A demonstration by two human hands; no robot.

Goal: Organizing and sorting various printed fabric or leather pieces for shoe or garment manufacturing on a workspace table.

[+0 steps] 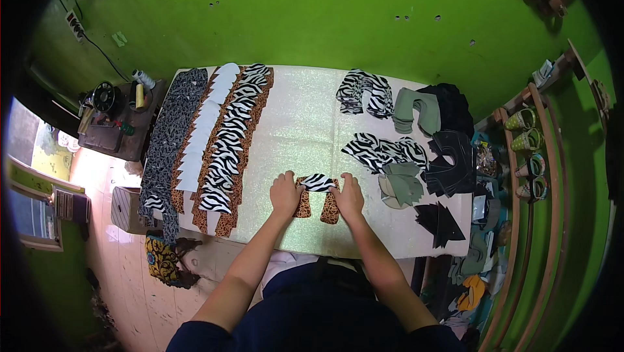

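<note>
On the pale glittery table [299, 124], my left hand [285, 195] and my right hand [349, 197] press flat on a small shoe-upper piece [317, 183] with a zebra-striped top over a brown leopard-print backing. Each hand covers one side wing of that piece, fingers spread and pointing away from me. The leopard-print ends stick out beneath my palms near the table's front edge.
A long row of zebra-on-leopard pieces [231, 141] with white pieces and a dark patterned strip [170, 131] lies at left. Zebra stacks [365, 92], grey-green pieces [398, 183] and black pieces [455, 157] lie at right. A sewing machine [104, 102] stands far left; a shoe rack [530, 150] at right.
</note>
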